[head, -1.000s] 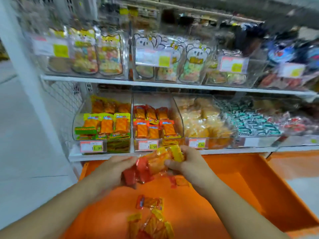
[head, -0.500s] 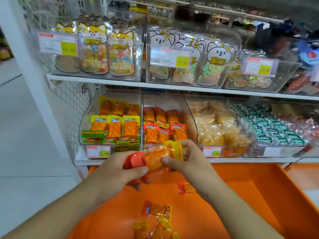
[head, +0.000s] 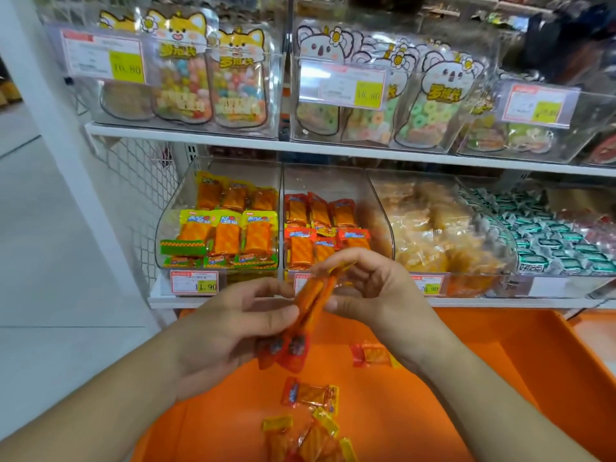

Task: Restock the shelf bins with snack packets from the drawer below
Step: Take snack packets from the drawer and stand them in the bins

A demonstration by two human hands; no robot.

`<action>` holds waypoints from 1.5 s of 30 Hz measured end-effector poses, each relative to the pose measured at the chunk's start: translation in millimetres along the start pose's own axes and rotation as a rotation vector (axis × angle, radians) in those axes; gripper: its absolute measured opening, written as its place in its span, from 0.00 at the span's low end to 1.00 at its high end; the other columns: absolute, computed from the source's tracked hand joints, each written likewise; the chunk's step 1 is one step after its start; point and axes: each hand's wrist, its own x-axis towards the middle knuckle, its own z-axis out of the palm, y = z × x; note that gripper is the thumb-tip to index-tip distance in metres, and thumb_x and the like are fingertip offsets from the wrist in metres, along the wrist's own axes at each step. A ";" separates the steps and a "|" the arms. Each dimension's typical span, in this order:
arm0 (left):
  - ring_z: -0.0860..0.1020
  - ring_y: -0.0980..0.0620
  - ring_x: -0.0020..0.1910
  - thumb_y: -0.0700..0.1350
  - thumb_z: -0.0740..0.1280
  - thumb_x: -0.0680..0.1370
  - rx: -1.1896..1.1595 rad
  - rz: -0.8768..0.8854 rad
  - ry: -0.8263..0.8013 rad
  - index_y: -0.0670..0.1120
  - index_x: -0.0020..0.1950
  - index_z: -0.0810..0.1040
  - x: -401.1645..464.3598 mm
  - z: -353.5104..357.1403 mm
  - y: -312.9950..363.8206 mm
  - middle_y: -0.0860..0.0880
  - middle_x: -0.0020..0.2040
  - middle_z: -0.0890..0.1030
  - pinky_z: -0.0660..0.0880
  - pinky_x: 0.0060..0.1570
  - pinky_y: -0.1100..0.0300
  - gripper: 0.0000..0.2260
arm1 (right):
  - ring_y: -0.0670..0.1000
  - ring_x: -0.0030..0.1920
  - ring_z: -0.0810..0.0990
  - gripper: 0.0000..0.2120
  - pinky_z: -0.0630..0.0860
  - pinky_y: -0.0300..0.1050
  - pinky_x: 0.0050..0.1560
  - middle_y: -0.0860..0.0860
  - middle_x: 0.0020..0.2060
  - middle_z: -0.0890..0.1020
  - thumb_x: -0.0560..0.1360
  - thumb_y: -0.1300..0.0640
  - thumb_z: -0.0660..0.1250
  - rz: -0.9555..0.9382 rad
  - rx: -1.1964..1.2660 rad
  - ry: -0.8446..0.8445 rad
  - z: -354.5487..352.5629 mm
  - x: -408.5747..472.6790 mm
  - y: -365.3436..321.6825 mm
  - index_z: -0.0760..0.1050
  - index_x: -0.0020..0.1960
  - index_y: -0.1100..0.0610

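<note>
Both hands hold a small stack of orange snack packets (head: 308, 308) with red ends, tilted edge-on, above the orange drawer (head: 500, 368). My left hand (head: 230, 331) grips the lower part and my right hand (head: 373, 291) pinches the top. They are in front of the clear bin of red-topped packets (head: 320, 228). Left of it is a clear bin of green-topped packets (head: 220, 231). Several loose packets (head: 310, 395) lie on the drawer floor, one more packet (head: 370, 355) under my right wrist.
Clear bins of pale yellow snacks (head: 433, 235) and green-wrapped sweets (head: 550, 241) fill the shelf's right side. The upper shelf (head: 186, 133) carries bins of animal-shaped candy bags. A white upright (head: 60, 135) and wire mesh panel bound the left side.
The packet stack has turned from lying flat across both hands to standing edge-on. The view has moved closer to the shelf.
</note>
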 end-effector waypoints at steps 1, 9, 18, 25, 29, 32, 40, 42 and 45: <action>0.83 0.41 0.47 0.40 0.79 0.69 0.035 0.036 0.077 0.41 0.59 0.78 -0.8 2.1 -0.8 0.39 0.54 0.85 0.77 0.44 0.50 0.20 | 0.54 0.62 0.83 0.22 0.81 0.57 0.61 0.53 0.58 0.85 0.71 0.69 0.78 0.009 -0.044 0.026 0.1 -0.9 0.1 0.80 0.62 0.55; 0.85 0.50 0.53 0.57 0.84 0.64 0.471 0.282 0.419 0.59 0.54 0.76 -8.3 12.4 -10.5 0.52 0.55 0.86 0.82 0.55 0.40 0.25 | 0.59 0.51 0.85 0.16 0.82 0.58 0.53 0.58 0.47 0.85 0.76 0.52 0.72 0.217 0.168 0.092 19.5 -16.7 1.3 0.77 0.60 0.59; 0.82 0.61 0.56 0.56 0.75 0.73 0.621 0.346 0.408 0.60 0.59 0.73 -11.1 25.8 -21.7 0.64 0.56 0.81 0.81 0.52 0.60 0.18 | 0.47 0.37 0.68 0.17 0.69 0.44 0.38 0.53 0.35 0.68 0.77 0.53 0.76 0.176 -0.084 0.197 33.9 -15.4 1.8 0.68 0.49 0.56; 0.85 0.56 0.54 0.47 0.77 0.76 0.566 0.208 0.323 0.58 0.60 0.78 -0.6 16.1 -14.2 0.56 0.52 0.87 0.83 0.56 0.53 0.16 | 0.58 0.43 0.76 0.27 0.78 0.74 0.54 0.71 0.42 0.74 0.73 0.48 0.77 0.206 0.041 0.199 30.6 -11.9 2.0 0.70 0.58 0.66; 0.85 0.51 0.51 0.45 0.80 0.73 0.717 0.215 0.288 0.60 0.55 0.81 -1.6 7.1 -2.1 0.53 0.51 0.87 0.82 0.55 0.46 0.16 | 0.52 0.48 0.83 0.23 0.84 0.49 0.50 0.50 0.46 0.82 0.73 0.59 0.79 0.200 -0.076 0.183 16.4 -10.0 0.7 0.74 0.64 0.49; 0.84 0.56 0.50 0.46 0.80 0.72 0.904 0.230 0.236 0.61 0.55 0.81 -6.3 5.3 3.3 0.57 0.49 0.85 0.82 0.53 0.53 0.16 | 0.40 0.63 0.76 0.41 0.77 0.37 0.60 0.39 0.65 0.74 0.72 0.59 0.80 0.017 -0.411 0.084 2.0 -9.1 -5.7 0.65 0.75 0.35; 0.85 0.55 0.46 0.52 0.84 0.67 0.747 0.327 0.411 0.56 0.53 0.83 -10.7 2.6 5.4 0.55 0.47 0.87 0.84 0.47 0.54 0.18 | 0.47 0.44 0.83 0.08 0.81 0.50 0.50 0.46 0.42 0.84 0.74 0.52 0.77 0.080 -0.486 -0.092 30.9 -16.9 10.9 0.80 0.50 0.49; 0.86 0.53 0.45 0.53 0.83 0.67 0.605 0.315 0.465 0.55 0.52 0.84 -8.5 4.0 2.0 0.52 0.46 0.88 0.84 0.48 0.47 0.17 | 0.49 0.39 0.80 0.07 0.78 0.48 0.44 0.48 0.37 0.83 0.75 0.56 0.77 0.159 -0.276 -0.063 39.1 -17.8 13.7 0.79 0.48 0.55; 0.87 0.48 0.49 0.49 0.83 0.69 0.375 0.278 0.468 0.49 0.53 0.86 -6.9 8.1 -2.4 0.49 0.48 0.88 0.82 0.55 0.42 0.15 | 0.52 0.42 0.82 0.13 0.77 0.51 0.46 0.57 0.41 0.86 0.73 0.55 0.78 0.251 -0.040 -0.016 45.1 -18.5 13.3 0.80 0.52 0.60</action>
